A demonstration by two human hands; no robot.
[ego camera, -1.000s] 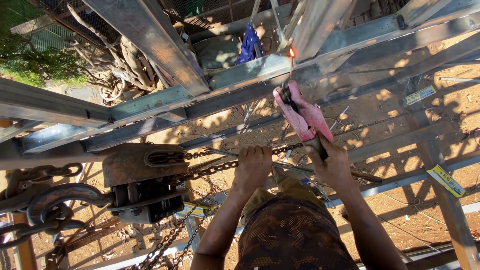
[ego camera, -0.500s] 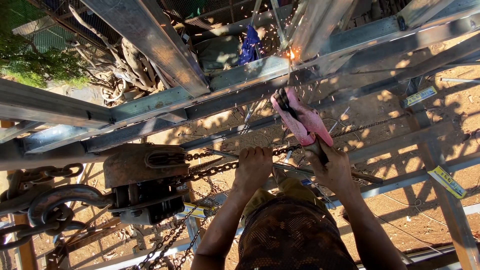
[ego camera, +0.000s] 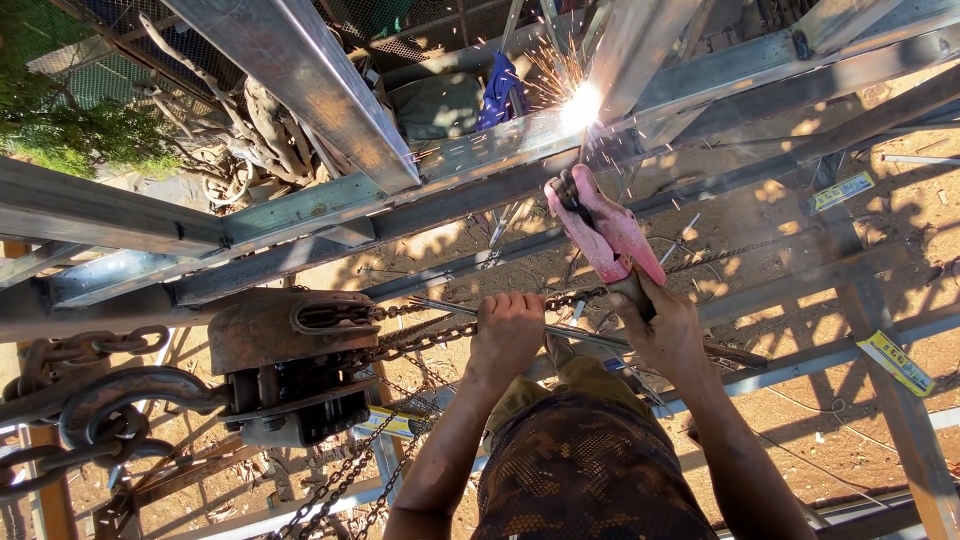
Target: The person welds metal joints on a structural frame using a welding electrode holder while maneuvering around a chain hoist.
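Fingers of left hand curled tight around rusty steel chain, right of rusted chain hoist. Right hand clamped on pink electrode holder; white sparks at far galvanised steel beam.

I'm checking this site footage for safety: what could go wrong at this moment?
Sparks spray from the steel beam above bare forearms, so burns seem likely. The right hand holds the pink electrode holder ungloved, which risks shock or heat injury. The left hand grips a chain running to the rusty hoist; if the chain shifts, fingers may get pinched.
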